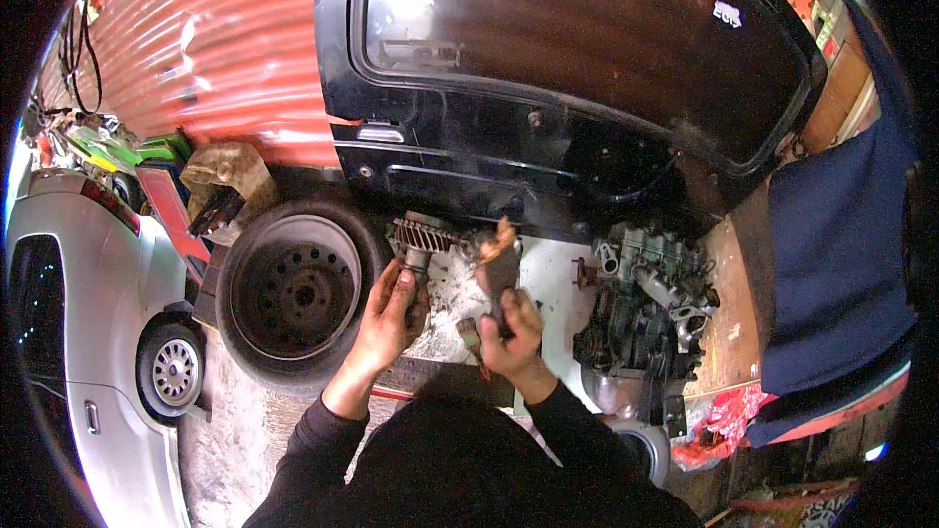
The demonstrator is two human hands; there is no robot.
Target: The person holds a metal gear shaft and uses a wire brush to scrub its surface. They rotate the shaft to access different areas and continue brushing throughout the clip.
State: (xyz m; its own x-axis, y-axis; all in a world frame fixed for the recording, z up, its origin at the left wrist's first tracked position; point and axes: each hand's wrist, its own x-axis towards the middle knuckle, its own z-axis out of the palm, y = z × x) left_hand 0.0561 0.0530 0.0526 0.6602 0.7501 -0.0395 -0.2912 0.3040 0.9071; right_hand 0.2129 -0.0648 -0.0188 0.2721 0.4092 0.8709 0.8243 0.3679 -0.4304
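My left hand is closed around the shaft of a helical gear, its toothed end pointing away from me. To the right, my right hand is a little smeared by motion, its fingers curled closed. A blurred, brownish object rises from that hand; its kind cannot be made out. Just beyond is a blurred orange-tan piece, and I cannot tell whether the two are joined. Beneath both hands lies a white, grease-stained work surface.
A bare steel wheel with a tyre lies at the left. On the right rests a greasy engine assembly. A black vehicle door panel stands along the back beside red corrugated sheeting. A silver car is far left; dark blue cloth hangs right.
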